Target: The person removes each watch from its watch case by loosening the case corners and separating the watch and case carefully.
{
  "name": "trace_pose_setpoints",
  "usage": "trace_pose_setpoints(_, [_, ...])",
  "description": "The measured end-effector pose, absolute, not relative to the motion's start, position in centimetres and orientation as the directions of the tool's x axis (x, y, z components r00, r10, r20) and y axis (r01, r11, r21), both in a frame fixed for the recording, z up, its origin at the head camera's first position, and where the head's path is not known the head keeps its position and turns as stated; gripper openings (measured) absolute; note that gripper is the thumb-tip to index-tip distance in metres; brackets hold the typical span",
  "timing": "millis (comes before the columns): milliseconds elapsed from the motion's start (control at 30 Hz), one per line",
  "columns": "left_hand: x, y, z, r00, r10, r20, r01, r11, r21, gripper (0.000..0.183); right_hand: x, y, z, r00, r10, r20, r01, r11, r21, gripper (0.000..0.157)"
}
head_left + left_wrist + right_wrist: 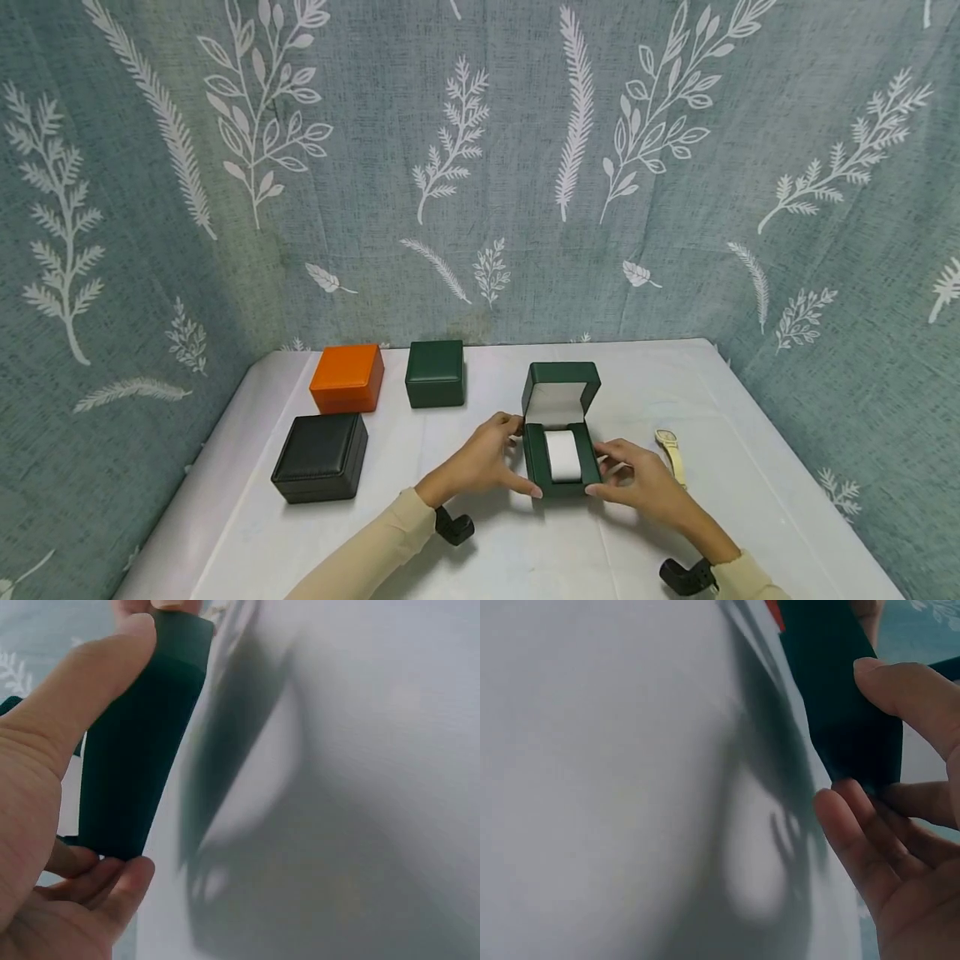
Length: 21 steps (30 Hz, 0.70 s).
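A green watch box (535, 467) stands with its lid raised, showing a white lining and a white cushion (562, 456) inside. My left hand (491, 457) grips its left side, thumb at the front corner and fingers toward the back. On the opposite side my right hand (637, 477) holds the box, its thumb near the front right corner. Each wrist view shows thumb and fingers spanning a dark green side wall (139, 750) of the box. Just beyond the right hand lies a watch with a yellowish strap (672, 457), partly hidden by that hand.
On the left of the white-covered table (480, 567) stand a closed black box (321, 458), a closed orange box (347, 379) and a closed green box (435, 375). Leaf-patterned blue-green cloth (517, 167) hangs behind and at both sides.
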<state>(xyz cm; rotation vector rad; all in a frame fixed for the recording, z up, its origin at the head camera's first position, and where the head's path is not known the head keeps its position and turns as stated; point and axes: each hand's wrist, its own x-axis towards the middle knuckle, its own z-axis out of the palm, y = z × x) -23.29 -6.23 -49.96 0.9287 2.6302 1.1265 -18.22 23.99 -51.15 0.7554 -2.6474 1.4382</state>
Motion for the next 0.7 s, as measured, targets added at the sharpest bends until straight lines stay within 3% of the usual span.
trace_pose_setpoints(333, [-26.7, -3.7, -48.0, -0.733, 0.654, 0.186, 0.57, 0.441, 0.694, 0.105, -20.2, 26.4, -49.2, -0.899, -0.367, 0.24, -0.401, 0.467, -0.788, 0.068])
trace_pose_setpoints(700, [-30.3, 0.3, -47.2, -0.741, 0.648, 0.176, 0.559, 0.45, 0.697, 0.099, -23.7, 30.3, -48.2, -0.907, -0.371, 0.199, -0.372, 0.484, -0.792, 0.068])
